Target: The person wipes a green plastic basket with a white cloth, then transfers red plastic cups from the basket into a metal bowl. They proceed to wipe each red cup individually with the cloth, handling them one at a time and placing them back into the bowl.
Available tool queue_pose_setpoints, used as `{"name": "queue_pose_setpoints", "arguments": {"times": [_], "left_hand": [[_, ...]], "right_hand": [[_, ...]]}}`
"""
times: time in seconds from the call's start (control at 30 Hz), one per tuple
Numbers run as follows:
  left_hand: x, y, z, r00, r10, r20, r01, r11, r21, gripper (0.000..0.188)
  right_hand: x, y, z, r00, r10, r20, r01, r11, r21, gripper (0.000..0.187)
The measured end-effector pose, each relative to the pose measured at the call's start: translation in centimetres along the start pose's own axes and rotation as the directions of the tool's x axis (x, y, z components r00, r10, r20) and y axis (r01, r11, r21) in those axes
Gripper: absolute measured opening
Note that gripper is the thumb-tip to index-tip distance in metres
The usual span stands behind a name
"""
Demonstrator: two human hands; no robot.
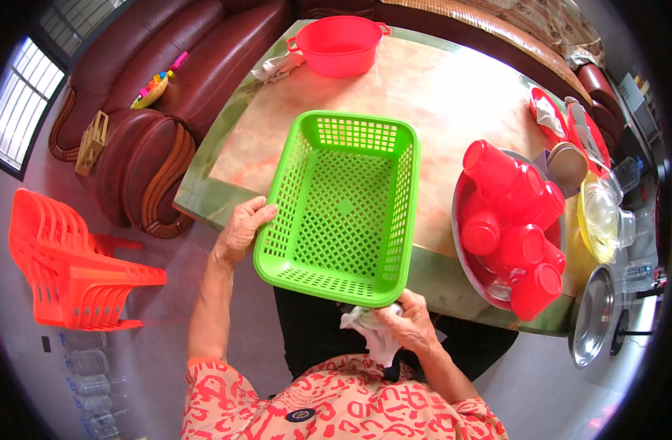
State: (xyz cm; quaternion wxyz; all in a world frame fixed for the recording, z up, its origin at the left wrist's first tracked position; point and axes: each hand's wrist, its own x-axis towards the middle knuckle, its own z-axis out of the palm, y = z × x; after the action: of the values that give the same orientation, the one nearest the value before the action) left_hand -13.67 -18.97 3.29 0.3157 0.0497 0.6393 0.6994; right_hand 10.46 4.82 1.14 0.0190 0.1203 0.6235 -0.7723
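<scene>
A green plastic basket (343, 207) with latticed walls and floor is held up over the table's near edge, with nothing inside it. My left hand (242, 226) grips its left rim, thumb over the top and fingers mostly hidden underneath. At the near right corner, my right hand (409, 323) is closed around a white cloth (372, 334), which hangs down below the basket. This hand's fingertips lie against the basket's corner; whether they also bear its weight I cannot tell.
A red two-handled basin (339, 48) stands at the table's far side beside a crumpled cloth (278, 67). Right of the basket, a metal bowl (459, 253) holds several red cups (523, 246). A metal tray (592, 315) leans by the table's right edge. Stacked red chairs (72, 271) stand left.
</scene>
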Motion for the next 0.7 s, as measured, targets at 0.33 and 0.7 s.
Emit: {"name": "queue_pose_setpoints", "arguments": {"times": [0.33, 0.7], "left_hand": [[-6.7, -4.1, 7.3, 0.991, -0.08, -0.11, 0.022, 0.894, -0.447, 0.02], [-7.7, -6.7, 16.6, 0.981, -0.044, -0.191, -0.079, 0.803, -0.591, 0.02]], "right_hand": [[3.4, -0.4, -2.2, 0.762, -0.417, -0.495, 0.278, 0.902, -0.331, 0.014], [2.6, 1.5, -3.0, 0.842, -0.539, -0.018, 0.178, 0.309, -0.934, 0.052]]}}
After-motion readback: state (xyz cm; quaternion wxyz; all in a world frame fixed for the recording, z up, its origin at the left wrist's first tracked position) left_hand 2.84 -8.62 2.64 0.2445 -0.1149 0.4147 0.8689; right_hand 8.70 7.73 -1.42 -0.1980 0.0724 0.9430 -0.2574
